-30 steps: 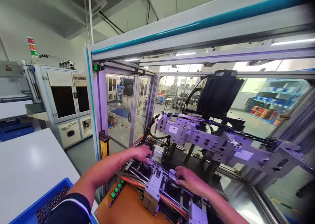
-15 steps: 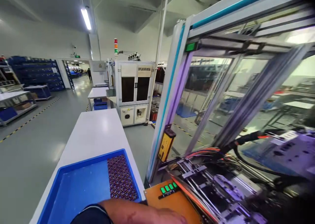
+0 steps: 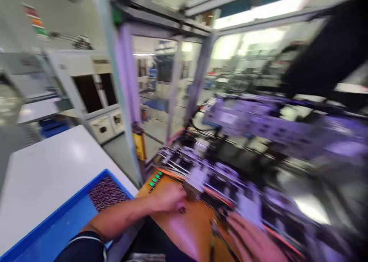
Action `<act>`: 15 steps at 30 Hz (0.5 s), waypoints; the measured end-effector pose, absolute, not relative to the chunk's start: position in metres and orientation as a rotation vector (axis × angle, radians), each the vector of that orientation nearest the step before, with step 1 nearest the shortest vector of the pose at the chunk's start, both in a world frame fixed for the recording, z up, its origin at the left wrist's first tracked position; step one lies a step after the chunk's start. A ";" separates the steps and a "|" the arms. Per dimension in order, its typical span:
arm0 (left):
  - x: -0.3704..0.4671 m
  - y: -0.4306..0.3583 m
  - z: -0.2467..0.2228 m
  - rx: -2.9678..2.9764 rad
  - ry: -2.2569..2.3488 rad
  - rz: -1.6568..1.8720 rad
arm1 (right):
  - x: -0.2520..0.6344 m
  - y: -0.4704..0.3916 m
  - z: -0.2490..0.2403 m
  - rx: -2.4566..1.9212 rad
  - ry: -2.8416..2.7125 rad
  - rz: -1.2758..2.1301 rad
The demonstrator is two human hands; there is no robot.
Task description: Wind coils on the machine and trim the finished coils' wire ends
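Observation:
My left hand [image 3: 169, 196] is over the orange work surface [image 3: 186, 229], its fingers curled closed. A small dark round end shows at the thumb, but blur hides what the fingers hold. To the right, my right hand [image 3: 253, 237] reaches over the same surface with its fingers stretched out. Just left of those fingers lies a slim, dark, two-legged tool [image 3: 214, 237], too smeared to name. Beyond both hands runs the machine's row of metal fixtures [image 3: 198, 177], with a pale block close to my left hand.
A blue tray [image 3: 54, 223] holding a patch of many small dark parts [image 3: 106, 193] sits on the white table [image 3: 57, 158] at left. A frame post [image 3: 126, 81] rises ahead, bearing a yellow box [image 3: 139, 145]. Green-lit buttons [image 3: 155, 179] line the orange surface's far-left corner.
My view has swung right and down toward the machine. The left hand, mostly cut off before, now shows fully with its fingers closed. My right hand has come into view.

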State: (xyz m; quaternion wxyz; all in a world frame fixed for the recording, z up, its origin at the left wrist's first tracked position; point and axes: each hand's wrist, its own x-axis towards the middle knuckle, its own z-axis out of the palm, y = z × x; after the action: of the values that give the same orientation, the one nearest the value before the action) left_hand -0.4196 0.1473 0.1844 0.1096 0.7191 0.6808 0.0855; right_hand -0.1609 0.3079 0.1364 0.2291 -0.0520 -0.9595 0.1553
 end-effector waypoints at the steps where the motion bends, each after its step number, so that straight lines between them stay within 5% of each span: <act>1: -0.420 0.160 0.202 2.204 1.938 0.256 | -0.146 0.316 0.159 -0.262 -2.601 0.275; 6: -0.395 0.264 0.268 2.521 1.651 0.269 | -0.088 0.406 0.239 -0.909 -2.596 -0.088; 15: -0.314 0.402 0.238 2.575 1.553 0.076 | -0.014 0.487 0.196 -1.255 -2.721 0.037</act>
State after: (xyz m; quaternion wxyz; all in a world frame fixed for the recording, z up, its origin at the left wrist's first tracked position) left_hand -0.3143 0.4020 0.2383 0.0666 0.8542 0.5150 0.0251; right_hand -0.0141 0.4865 0.1960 0.0725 -0.4179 -0.9055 0.0124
